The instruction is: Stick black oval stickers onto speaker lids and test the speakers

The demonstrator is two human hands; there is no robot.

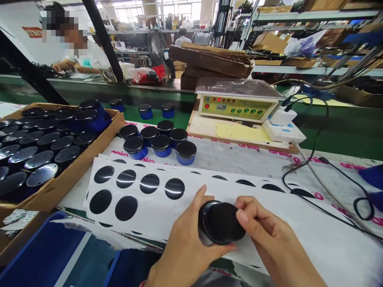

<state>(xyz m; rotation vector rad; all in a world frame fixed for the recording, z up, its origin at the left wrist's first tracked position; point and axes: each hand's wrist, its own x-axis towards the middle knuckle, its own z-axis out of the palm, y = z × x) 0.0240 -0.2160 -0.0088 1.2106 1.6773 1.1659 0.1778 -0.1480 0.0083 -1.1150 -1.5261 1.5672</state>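
My left hand (189, 235) is wrapped round a squat black cylindrical housing (205, 219), its round top facing me. Between the thumb and fingers of my right hand (266, 229) is the edge of a round black sticker (229, 221). The sticker overlaps most of the housing's top, set off to the right, so a crescent of glossy rim shows at the left. I cannot tell how much of it touches. Beneath both hands lies a white sticker sheet (163, 213), with several black discs on its left part and bare backing at the right.
Several blue housings with black tops (161, 145) stand behind the sheet. A cardboard box (115, 125) full of similar ones is at left. A control box (236, 107) with buttons sits at the back; cables (314, 147) run down the right. A person (86, 56) sits across the bench.
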